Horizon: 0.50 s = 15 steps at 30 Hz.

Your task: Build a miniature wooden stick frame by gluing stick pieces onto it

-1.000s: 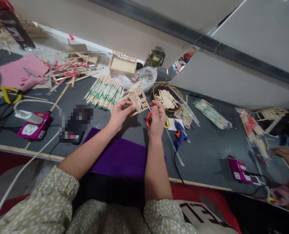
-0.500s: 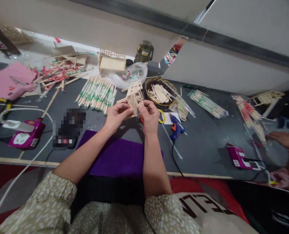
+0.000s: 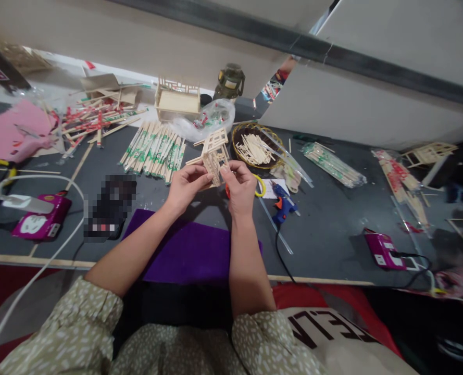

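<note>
Between both hands, above the table, is a small wooden stick model (image 3: 215,151), tilted, with open lattice sides. My left hand (image 3: 190,183) pinches its lower left edge, thumb toward me. On the other side my right hand (image 3: 239,187) grips the lower right edge, its thumb pressed to the sticks. Partly hidden behind the right hand are yellow-handled scissors (image 3: 261,186). A blue glue gun (image 3: 283,203) lies to the right of that hand. Beyond the model, a round basket (image 3: 237,136) holds short cut sticks (image 3: 254,148).
Wrapped chopsticks (image 3: 153,151) lie left of the model. Behind them stand a larger stick model (image 3: 178,99) and a dark green jug (image 3: 229,83). A purple cloth (image 3: 188,250) lies under my forearms. Purple power boxes (image 3: 44,216) with cables sit at both sides.
At the right edge, another person's hand has drawn back out of view, and a blurred stick frame shows there. My hands and the model have barely moved.
</note>
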Available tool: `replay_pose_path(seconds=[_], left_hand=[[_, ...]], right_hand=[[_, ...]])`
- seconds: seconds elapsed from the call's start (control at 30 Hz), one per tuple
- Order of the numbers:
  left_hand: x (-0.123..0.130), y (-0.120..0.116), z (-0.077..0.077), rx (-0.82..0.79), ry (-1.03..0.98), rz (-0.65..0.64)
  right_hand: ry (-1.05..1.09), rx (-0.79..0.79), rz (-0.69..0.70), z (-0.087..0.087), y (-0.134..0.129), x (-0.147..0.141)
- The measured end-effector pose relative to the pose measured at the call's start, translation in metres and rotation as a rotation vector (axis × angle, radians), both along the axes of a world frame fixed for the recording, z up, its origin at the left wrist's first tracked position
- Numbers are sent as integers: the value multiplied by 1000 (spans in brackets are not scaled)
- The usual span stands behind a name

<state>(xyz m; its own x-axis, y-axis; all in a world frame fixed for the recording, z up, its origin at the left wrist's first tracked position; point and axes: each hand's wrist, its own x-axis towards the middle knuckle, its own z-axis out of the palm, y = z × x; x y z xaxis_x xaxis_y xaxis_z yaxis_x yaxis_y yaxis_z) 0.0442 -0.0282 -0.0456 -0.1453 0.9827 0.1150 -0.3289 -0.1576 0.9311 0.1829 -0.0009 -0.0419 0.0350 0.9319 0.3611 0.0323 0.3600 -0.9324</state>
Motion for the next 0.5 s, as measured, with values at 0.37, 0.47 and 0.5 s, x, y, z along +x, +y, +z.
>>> replay_pose_path(seconds=[0.37, 0.47, 0.5], left_hand=[[1, 0, -5, -34, 15, -39], [2, 0, -8, 1, 108, -20], [2, 0, -9, 13, 141, -11]], right_hand=[[-24, 13, 4, -2, 2, 8], [-31, 26, 1, -2, 2, 8], [-30, 27, -2, -2, 2, 8]])
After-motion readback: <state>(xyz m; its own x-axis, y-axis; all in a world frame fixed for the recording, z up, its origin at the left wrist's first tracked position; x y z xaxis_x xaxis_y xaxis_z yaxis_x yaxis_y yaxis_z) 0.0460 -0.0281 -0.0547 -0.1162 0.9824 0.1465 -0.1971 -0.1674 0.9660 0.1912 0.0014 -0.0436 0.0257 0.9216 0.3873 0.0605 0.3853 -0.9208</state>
